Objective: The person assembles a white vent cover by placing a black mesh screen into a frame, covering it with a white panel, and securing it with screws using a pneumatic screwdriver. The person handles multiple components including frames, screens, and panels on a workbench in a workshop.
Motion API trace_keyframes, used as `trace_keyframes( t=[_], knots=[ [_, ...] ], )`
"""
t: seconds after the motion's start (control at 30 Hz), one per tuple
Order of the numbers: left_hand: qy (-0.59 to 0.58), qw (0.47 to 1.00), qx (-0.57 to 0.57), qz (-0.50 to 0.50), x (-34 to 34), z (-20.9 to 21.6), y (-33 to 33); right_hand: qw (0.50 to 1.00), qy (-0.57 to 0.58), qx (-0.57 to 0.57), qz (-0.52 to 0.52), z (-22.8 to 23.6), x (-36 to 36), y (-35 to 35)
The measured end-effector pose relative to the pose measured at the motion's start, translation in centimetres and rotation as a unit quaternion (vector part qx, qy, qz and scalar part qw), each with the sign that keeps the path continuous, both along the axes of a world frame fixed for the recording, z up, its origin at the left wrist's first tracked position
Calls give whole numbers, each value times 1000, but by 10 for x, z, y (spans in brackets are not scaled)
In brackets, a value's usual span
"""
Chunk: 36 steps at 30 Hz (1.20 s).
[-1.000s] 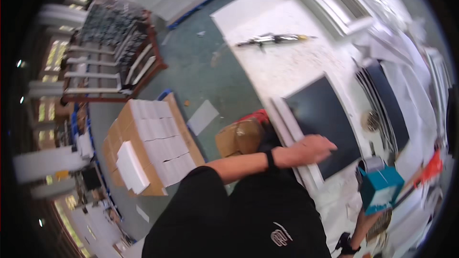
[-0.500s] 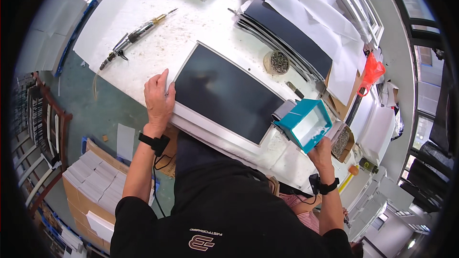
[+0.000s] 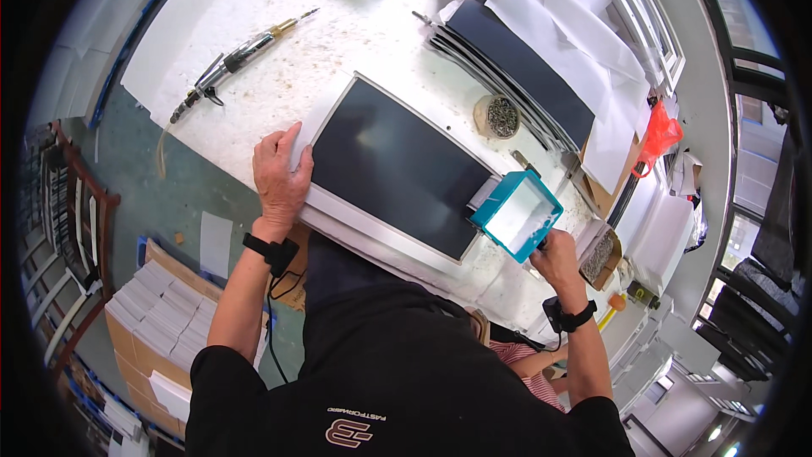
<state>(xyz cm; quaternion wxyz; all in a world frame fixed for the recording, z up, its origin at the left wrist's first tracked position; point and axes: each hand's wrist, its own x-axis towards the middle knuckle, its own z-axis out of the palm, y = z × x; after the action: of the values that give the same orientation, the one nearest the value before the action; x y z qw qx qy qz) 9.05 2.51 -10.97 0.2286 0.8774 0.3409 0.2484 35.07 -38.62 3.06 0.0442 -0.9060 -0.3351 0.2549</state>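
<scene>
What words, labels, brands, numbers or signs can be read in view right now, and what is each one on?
Black shirt: small pale lettering above a larger emblem; I won't copy the wording out.
Brown cardboard by the left wrist: any print is too small to read.
Teal box-shaped tool: no readable text seen.
Dark panel: no lettering seen.

Left hand (image 3: 282, 176) lies outstretched (right hand (image 3: 558, 261) curled).
</scene>
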Motion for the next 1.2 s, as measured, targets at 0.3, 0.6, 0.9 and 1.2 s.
trace_keyframes(
  t=[0.3,0.6,0.9,1.2],
  knots=[
    [-7,1000,-1,-3,-4,-4,3,998,11,-10,53,-1,-7,65],
    [-19,1000,-13,-11,-5,-3,4,992,-3,50,119,-7,-27,198],
    [-30,999,-10,-9,-7,-2,5,977,-15,160,139,-25,-30,280],
    [-21,1000,-5,-4,-7,-3,3,969,-42,229,87,14,5,208]
  ],
)
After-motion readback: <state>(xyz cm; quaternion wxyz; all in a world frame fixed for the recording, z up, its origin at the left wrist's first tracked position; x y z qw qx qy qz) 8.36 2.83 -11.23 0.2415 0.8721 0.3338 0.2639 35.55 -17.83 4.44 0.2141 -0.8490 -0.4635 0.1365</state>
